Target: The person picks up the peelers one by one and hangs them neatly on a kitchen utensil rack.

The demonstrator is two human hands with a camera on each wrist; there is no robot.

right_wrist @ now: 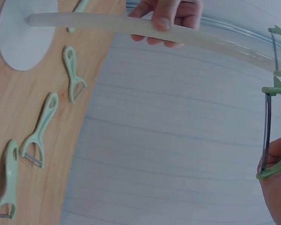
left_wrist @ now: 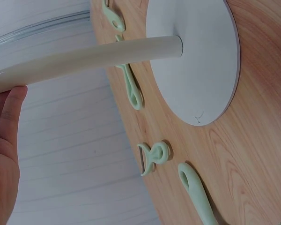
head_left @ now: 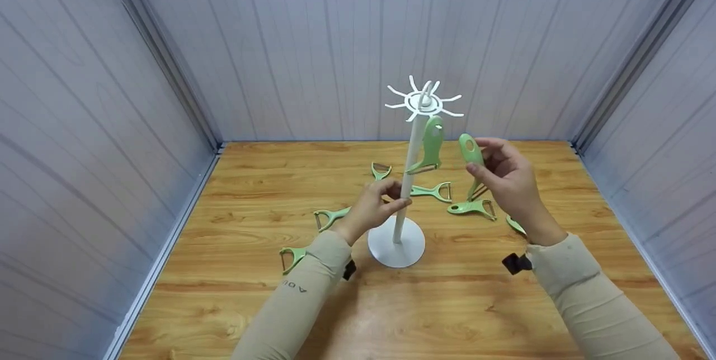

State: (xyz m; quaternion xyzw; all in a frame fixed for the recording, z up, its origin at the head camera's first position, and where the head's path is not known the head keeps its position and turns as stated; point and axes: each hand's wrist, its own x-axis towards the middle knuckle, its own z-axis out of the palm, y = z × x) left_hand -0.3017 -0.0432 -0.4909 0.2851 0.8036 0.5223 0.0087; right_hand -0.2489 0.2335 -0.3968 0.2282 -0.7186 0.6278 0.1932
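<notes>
A white stand with a round base (head_left: 383, 249) and a ring of hooks (head_left: 423, 102) on top rises from the table. My left hand (head_left: 376, 206) grips its pole (head_left: 414, 150) between thumb and fingers, partway up. One green peeler (head_left: 432, 142) hangs from a hook on the near side. To the right of it, my right hand (head_left: 510, 178) pinches a second green peeler (head_left: 471, 150), its holed handle end up and blade down. In the right wrist view the blade of the held peeler (right_wrist: 267, 133) shows at the right edge, below the hanging one.
Several green peelers lie about the stand: one behind the pole (head_left: 430, 191), one at the right (head_left: 471, 209), others at the left (head_left: 331, 217) and near left (head_left: 293, 258). Another (head_left: 516, 225) is partly hidden by my right wrist. Panel walls enclose the wooden table (head_left: 447, 304).
</notes>
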